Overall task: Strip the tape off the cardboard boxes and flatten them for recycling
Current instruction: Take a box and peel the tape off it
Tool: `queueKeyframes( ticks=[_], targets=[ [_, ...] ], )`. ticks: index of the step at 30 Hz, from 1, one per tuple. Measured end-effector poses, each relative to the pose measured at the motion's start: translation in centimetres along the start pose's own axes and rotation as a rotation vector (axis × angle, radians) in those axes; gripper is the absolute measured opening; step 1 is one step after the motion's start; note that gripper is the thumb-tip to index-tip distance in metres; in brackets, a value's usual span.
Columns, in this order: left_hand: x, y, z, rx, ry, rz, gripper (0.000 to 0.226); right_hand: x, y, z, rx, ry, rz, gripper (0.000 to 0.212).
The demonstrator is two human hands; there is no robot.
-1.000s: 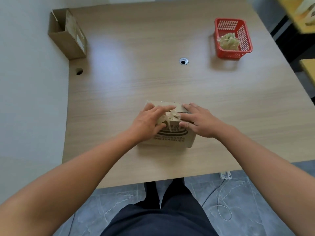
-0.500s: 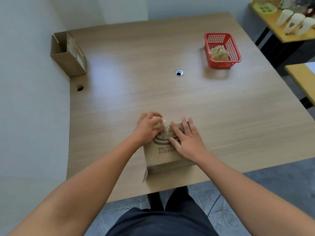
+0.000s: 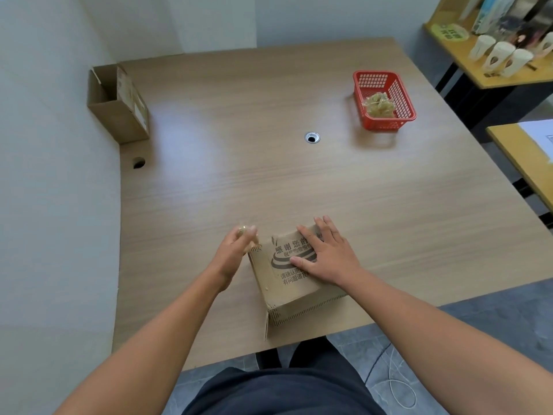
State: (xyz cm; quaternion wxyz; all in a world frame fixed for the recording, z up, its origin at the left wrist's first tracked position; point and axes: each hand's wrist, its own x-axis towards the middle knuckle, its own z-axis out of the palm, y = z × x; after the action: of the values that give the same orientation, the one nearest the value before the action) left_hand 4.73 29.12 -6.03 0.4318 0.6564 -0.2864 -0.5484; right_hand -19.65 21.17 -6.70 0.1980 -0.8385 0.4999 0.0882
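Observation:
A small brown cardboard box point(image 3: 278, 290) with dark printed characters lies near the table's front edge. My right hand point(image 3: 326, 253) rests flat on its top face, fingers spread, pressing it down. My left hand point(image 3: 236, 250) is just left of the box's far corner, fingers pinched on a small crumpled piece of clear tape point(image 3: 243, 232). A second cardboard box point(image 3: 118, 110), open at the top, stands against the wall at the table's far left.
A red plastic basket point(image 3: 404, 113) at the far right holds a wad of stripped tape point(image 3: 377, 104). A cable grommet point(image 3: 311, 137) sits mid-table, and another hole point(image 3: 138, 162) near the left wall. Yellow side tables with paper cups point(image 3: 496, 59) stand to the right.
My left hand has pulled away from the box top to the left with a bit of tape. The box top now shows bare print. My right hand stays flat on the box.

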Motion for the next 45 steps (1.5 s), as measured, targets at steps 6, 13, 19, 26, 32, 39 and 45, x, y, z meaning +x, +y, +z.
queueKeyframes(
  ticks=[6, 13, 19, 26, 32, 39, 45],
  targets=[
    [0.1, -0.4, 0.8, 0.052, 0.143, -0.397, 0.01, -0.2, -0.2, -0.7, 0.205, -0.037, 0.215, 0.101],
    [-0.3, 0.7, 0.7, -0.351, 0.21, -0.173, 0.043, -1.7, -0.3, -1.9, 0.562, 0.324, 0.056, 0.069],
    [-1.2, 4.6, 1.1, -0.149, 0.225, 0.047, 0.058, -1.8, -0.8, -6.6, 0.703, 0.496, 0.235, 0.058],
    [-2.7, 1.4, 3.1, -0.014, 0.185, 0.063, 0.018, -2.4, -1.4, -3.7, -0.012, 0.091, 0.151, 0.078],
    [-4.0, -2.0, 4.2, 0.129, 0.27, -0.014, 0.04, -3.8, -1.6, -0.5, -0.156, 0.145, 0.133, 0.078],
    [-2.7, -2.1, 4.8, 0.011, 0.351, -0.015, 0.043, -2.7, -1.2, -1.0, -0.205, 0.197, 0.023, 0.09],
    [-1.7, -4.3, 4.2, -0.599, 0.347, -0.166, 0.016, -2.6, -0.7, -0.5, -0.187, 0.149, 0.018, 0.093]
  ],
)
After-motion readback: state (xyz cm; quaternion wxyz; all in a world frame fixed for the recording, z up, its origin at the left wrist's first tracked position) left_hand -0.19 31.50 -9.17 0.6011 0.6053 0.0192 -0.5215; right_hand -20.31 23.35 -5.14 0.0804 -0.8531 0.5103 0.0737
